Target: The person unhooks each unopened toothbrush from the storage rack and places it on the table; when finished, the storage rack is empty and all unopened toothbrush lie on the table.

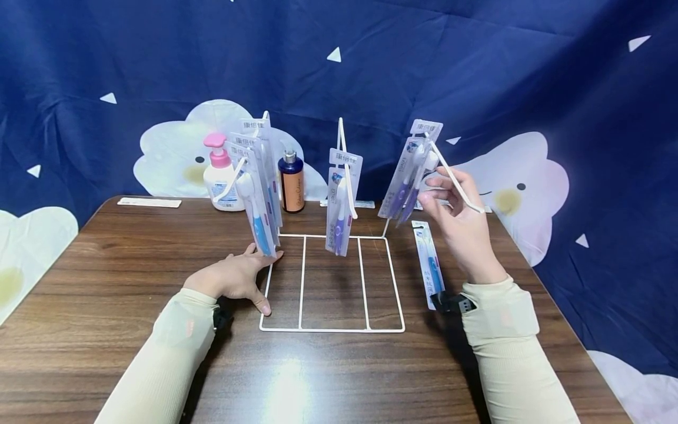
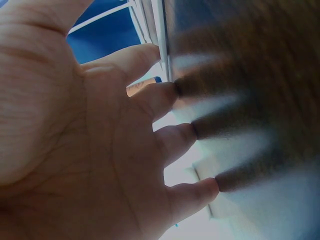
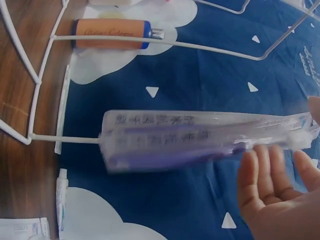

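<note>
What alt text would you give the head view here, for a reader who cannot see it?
A person's right hand holds purple toothbrush packs at the right hook of a white wire display rack on a wooden table, while the left hand rests on the rack's base. More packs hang on the left and middle hooks; two pump bottles stand behind.

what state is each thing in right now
left hand: open, flat on the table, touching the rack base
right hand: pinching the right peg
purple toothbrush packs: hanging on the right peg
blue toothbrush pack: lying flat on the table
wire rack: standing upright
</note>
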